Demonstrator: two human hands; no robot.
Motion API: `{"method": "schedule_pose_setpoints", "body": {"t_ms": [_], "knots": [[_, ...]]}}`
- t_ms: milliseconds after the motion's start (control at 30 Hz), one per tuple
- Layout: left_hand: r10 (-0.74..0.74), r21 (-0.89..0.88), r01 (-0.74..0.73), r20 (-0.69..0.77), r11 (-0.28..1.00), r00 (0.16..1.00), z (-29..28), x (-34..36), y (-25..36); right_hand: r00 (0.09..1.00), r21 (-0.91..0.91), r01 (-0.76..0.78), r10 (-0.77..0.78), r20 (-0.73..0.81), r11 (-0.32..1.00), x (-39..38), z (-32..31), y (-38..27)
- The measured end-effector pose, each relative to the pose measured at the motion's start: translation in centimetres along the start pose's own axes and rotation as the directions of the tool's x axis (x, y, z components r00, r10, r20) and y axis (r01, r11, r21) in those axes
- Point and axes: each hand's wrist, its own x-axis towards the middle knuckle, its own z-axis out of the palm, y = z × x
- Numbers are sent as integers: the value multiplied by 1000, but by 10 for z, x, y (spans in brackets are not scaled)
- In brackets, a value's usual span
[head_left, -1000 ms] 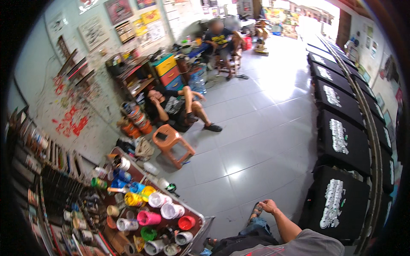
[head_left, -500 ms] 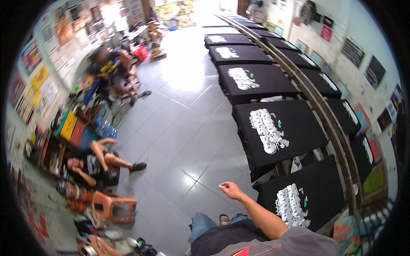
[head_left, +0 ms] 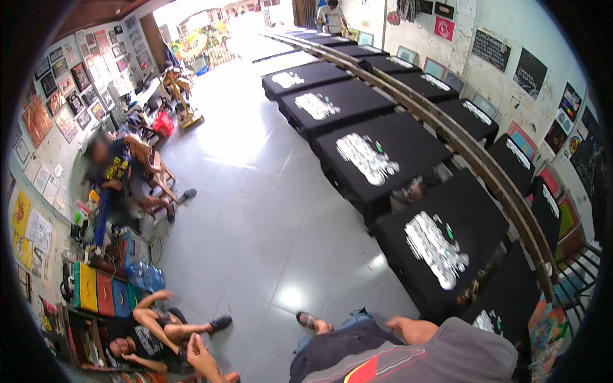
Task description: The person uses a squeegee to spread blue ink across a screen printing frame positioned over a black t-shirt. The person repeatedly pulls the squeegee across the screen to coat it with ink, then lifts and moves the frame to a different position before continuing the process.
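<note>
My left hand (head_left: 202, 359) is raised at the lower edge, left of my body. Its fingers are drawn together; whatever is between them is too small to make out. My right hand (head_left: 402, 327) is low beside my hip, near the row of boards, foreshortened and smeared, its fingers not distinct. Just beyond it, a black T-shirt (head_left: 488, 220) lies stretched flat over a board, bearing a white print (head_left: 434, 249) with a small green mark. A nearer black shirt (head_left: 514, 287) shows partly past my shoulder. Neither hand visibly touches a shirt.
More black shirts (head_left: 418, 143) on boards line both sides of a long rail (head_left: 440, 118). At the left, one person (head_left: 150, 338) reclines by coloured drawers (head_left: 105, 290); another (head_left: 121, 166) sits on a wooden chair. A third person (head_left: 331, 19) stands at the far end. Grey tiled floor (head_left: 255, 210) lies between.
My view has shifted, and a person at the far end has come into sight. My right hand has dropped toward my hip. My left hand's fingers, spread before, are now together.
</note>
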Motion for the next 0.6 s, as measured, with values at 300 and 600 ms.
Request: {"method": "schedule_pose_setpoints", "body": {"t_ms": [300,600], "knots": [[-118,-15,148,517,989,848,215,210,49,986,303,153,-125,-110,940,-6,-14,-216],[-199,202,84,654,976,730,470,395,28,982,268,-167,184,-41,949,76,-47,-396]]}}
